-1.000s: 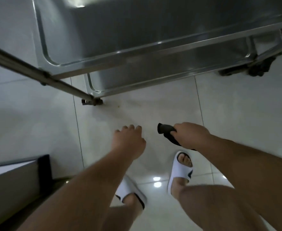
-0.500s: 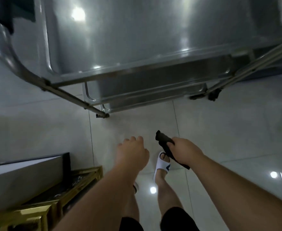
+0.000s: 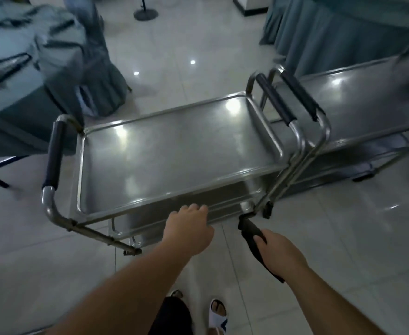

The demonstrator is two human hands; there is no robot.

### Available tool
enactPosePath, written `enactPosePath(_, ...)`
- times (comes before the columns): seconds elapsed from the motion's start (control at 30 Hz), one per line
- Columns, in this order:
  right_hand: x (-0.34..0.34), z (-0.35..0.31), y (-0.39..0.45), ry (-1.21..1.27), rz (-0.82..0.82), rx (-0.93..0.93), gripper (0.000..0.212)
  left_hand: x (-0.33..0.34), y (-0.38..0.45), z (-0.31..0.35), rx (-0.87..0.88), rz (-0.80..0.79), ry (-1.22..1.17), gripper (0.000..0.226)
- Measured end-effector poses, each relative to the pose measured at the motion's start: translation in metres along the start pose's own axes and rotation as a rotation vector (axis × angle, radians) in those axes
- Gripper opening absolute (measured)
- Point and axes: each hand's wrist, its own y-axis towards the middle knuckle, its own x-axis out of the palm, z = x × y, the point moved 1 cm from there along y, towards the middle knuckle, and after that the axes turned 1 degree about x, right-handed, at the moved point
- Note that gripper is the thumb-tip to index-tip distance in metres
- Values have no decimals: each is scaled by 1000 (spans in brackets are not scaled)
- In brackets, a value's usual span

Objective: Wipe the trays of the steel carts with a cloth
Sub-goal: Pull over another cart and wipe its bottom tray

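Note:
A steel cart stands in front of me, its bare, shiny top tray (image 3: 174, 151) in the middle of the view and a lower tray (image 3: 225, 204) showing under its near edge. A second steel cart (image 3: 367, 100) stands to the right, handle to handle with the first. My left hand (image 3: 189, 228) hovers just short of the top tray's near rim, fingers loosely curled and holding nothing. To its right my right hand (image 3: 280, 252) grips a dark, rolled cloth (image 3: 250, 232), which points toward the cart's near right corner.
Dark padded handles (image 3: 53, 151) end the near cart on the left and right (image 3: 274, 100). Tables draped in grey-green cloth stand at the left (image 3: 53, 56) and the back right (image 3: 331, 27). A round stand base (image 3: 145, 14) sits on the pale tiled floor behind.
My view has swung up from the floor and the cart's underside to its whole top tray. Both hands have risen toward the near rim, the cloth still in the right one.

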Motion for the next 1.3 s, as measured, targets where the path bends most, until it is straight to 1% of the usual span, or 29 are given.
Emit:
enactPosePath(0.13,-55,9,10,82,112,-11,25,-40,36,24,49,19,-8,49)
enactPosePath(0.33,-134,21,55,90,247,18,31,-83,112,63,140,13,-54,48)
enactPosePath(0.53,-214,16,112,23,284,80,33,-127,197,88,198,18,-71,47)
enactPosePath(0.73,-269,13,159,12,321,6,33,-163,267,112,238,33,-55,48)
enactPosePath(0.87,-296,11,203,-25,314,-121,31,-172,297,121,181,33,-71,49)
enactPosePath(1.03,-325,5,279,-158,328,-376,33,-176,324,129,0,46,-111,48)
enactPosePath(1.17,-334,4,321,-380,425,-621,34,-176,329,144,-208,71,-210,51)
enactPosePath(1.27,-325,5,336,-433,494,-798,42,-168,323,157,-330,74,-269,55)
enactPosePath(1.3,-320,4,338,-427,518,-826,44,-166,321,159,-343,79,-273,56)
